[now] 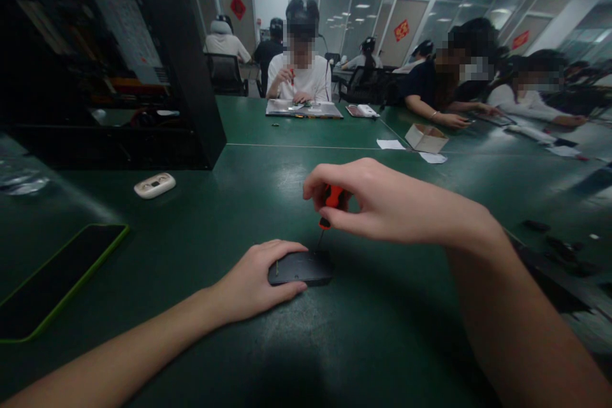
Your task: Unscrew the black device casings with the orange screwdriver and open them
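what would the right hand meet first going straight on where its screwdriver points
Probably the dark case, with the screwdriver leading the right hand; the screwdriver's tip appears at or near the case's far edge, but depth is unclear.

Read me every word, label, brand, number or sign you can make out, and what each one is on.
No text can be read.
Red signs at the back: markings too blurred.
Pale panel inside the black case: faint markings, too blurred.
Dark block in the left hand: no lettering visible.
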The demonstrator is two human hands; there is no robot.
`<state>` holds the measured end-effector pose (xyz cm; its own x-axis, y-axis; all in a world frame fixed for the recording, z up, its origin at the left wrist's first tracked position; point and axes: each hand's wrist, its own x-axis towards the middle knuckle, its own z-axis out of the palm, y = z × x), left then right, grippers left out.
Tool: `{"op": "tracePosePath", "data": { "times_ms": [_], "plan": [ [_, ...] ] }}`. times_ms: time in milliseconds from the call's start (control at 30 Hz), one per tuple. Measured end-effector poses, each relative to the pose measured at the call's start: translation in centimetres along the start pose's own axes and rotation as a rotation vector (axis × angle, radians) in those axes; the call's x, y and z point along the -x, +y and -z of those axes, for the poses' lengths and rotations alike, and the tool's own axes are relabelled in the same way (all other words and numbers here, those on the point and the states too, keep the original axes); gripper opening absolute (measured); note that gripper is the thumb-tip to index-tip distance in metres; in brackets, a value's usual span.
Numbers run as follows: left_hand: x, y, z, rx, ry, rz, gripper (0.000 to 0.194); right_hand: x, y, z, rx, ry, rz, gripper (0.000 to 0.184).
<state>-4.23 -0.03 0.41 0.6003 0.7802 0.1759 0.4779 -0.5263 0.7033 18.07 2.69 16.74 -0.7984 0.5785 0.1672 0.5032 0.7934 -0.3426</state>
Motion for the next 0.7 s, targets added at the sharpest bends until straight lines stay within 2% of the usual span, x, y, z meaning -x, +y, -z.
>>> {"op": "tracePosePath", "data": {
  "times_ms": [133, 300, 700],
  "plan": [
    [0.0, 0.0, 0.0, 0.015, -0.002, 0.029, 0.044, 0.0, -0.5, -0.2, -0.028, 0.008, 0.064, 0.015],
    [0.0, 0.2, 0.1, 0.027, 0.021, 0.002, 0.039, -0.3, -1.1, -0.4, -0.092, 0.017, 0.136, 0.012],
    [0.0, 0.0, -0.1, 0.010, 0.052, -0.030, 0.037, -0.8, -1.1, -1.4, -0.130, -0.027, 0.151, 0.008]
  ]
}}
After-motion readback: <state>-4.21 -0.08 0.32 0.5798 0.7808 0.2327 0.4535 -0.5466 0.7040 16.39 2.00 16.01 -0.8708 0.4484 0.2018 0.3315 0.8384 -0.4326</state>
